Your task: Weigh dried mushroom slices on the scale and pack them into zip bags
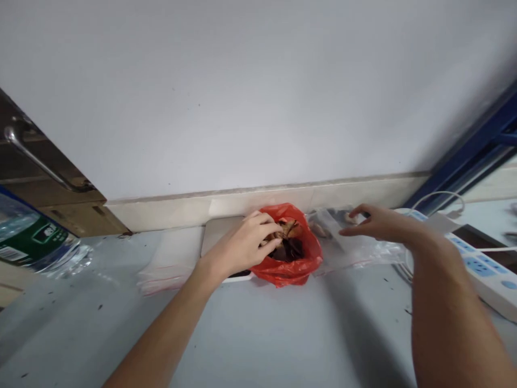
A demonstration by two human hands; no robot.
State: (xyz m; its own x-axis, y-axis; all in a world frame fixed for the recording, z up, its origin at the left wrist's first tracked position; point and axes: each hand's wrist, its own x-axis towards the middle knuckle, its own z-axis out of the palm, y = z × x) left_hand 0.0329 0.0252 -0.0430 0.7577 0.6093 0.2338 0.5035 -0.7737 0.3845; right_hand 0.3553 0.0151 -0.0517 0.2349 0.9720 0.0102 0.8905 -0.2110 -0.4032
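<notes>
My left hand (254,237) reaches over the rim of a red plastic bag (311,253) with its fingers bent and apart. Its fingertips are at the dry brown, papery pieces (291,242) inside; whether they touch them I cannot tell. My right hand (371,222) hovers to the right of the bag, thumb and forefinger apart with nothing visible between them. Below it lie clear plastic bags (347,250), some with small pale pieces in them. A flat kitchen scale (220,231) lies partly hidden behind my left hand and the red bag.
A stack of clear zip bags (172,258) lies left of the scale. A large water bottle (36,237) is at far left, by a wooden cabinet with a metal handle (48,167). A white power strip (484,269) with cables sits at right. A wall rises behind.
</notes>
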